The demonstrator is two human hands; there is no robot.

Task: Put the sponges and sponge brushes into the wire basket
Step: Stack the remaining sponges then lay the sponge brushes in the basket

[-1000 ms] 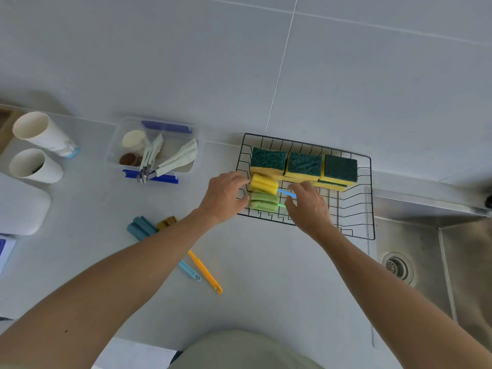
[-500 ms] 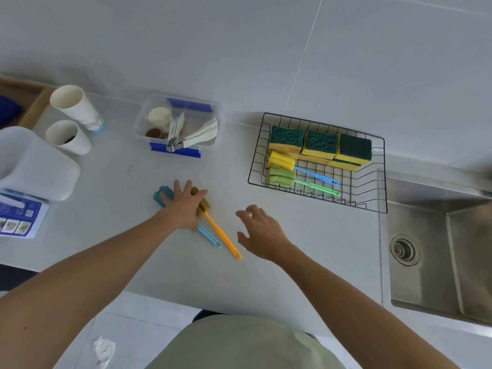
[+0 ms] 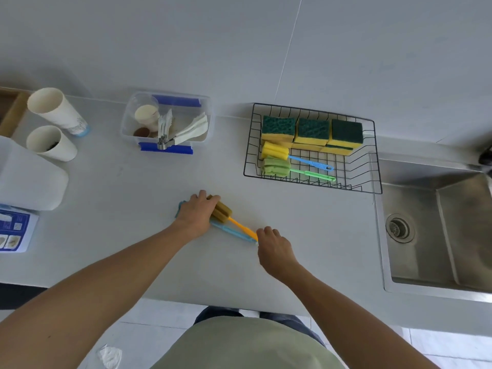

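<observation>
Two sponge brushes lie side by side on a pale grey counter (image 3: 133,235), near its front edge and well left of the basket. The brown brush (image 3: 222,211) has a brown sponge head and an orange handle; its long axis runs diagonally, head toward the back left, handle tip pointing to the front right. The blue brush (image 3: 231,231) lies just beside it on the near side, along the same diagonal, its head mostly hidden. The left hand (image 3: 195,214) rests palm down over both sponge heads, fingers curled around the brown one; how firmly it grips cannot be told. The right hand (image 3: 275,247) is at the handle tips, fingers curled loosely inward and touching or almost touching the orange end; whether it has hold of it cannot be told. Further back and to the right, the wire basket (image 3: 376,155) sits against the wall. Inside it, yellow sponges (image 3: 311,131) with green tops stand in a row along the back. In front of them lie a yellow brush (image 3: 275,151) with a blue handle and a green brush (image 3: 277,166), heads to the left, handles pointing right. A steel sink (image 3: 439,235) is to the right of the basket. A clear tub (image 3: 166,121) and two paper cups (image 3: 52,126) stand at the back left.
</observation>
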